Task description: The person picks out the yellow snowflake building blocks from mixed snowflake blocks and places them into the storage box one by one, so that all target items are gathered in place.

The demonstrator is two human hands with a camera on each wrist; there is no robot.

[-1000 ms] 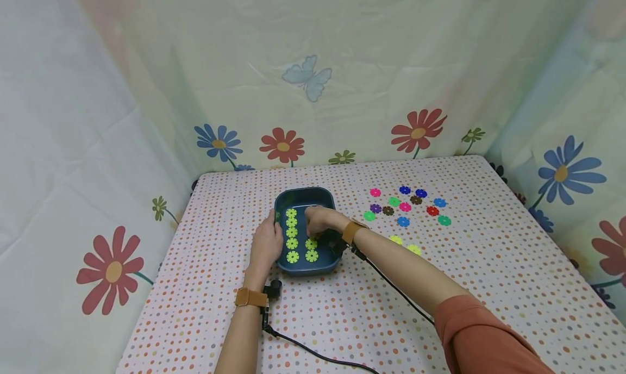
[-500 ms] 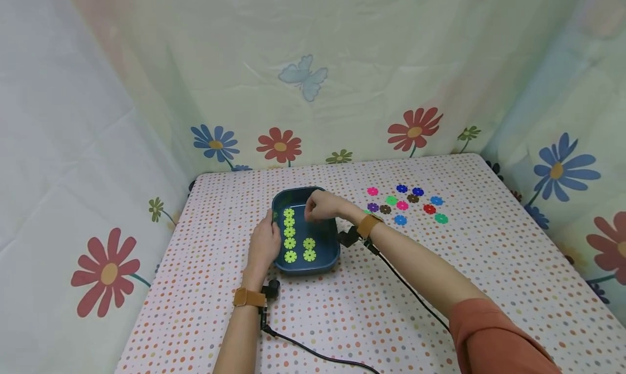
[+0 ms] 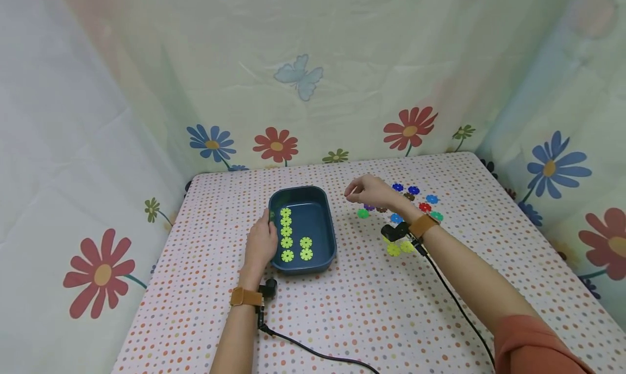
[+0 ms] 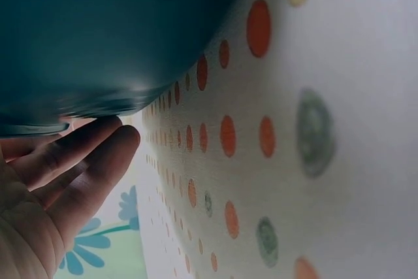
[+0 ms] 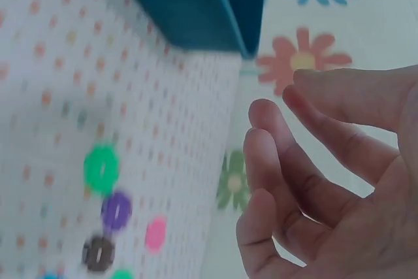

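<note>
My left hand (image 3: 261, 242) rests at the left side of a dark blue tray (image 3: 300, 270), its fingers (image 4: 98, 174) fairly straight against the outer wall. My right hand (image 3: 374, 192) hovers over the table to the right of the tray, fingers loosely bent and nothing between them. In the right wrist view a small gap shows between thumb (image 5: 353, 95) and fingers. Inside the tray, several yellow flower-shaped discs (image 3: 286, 231) form a column along the left. Two more yellow discs (image 3: 306, 253) lie to their right, near the front.
Loose flower-shaped discs lie right of the tray: a red disc (image 3: 425, 206), a green disc (image 3: 363, 213), a purple disc (image 5: 116, 210), several others. A few yellow discs (image 3: 393, 249) sit nearer the front, partly behind the right wrist camera (image 3: 395, 231). Black cables trail from both wrists.
My right hand has lifted out of the tray and moved right, over the table beside the loose discs. The left hand stays at the tray's side. The head view has shifted slightly.
</note>
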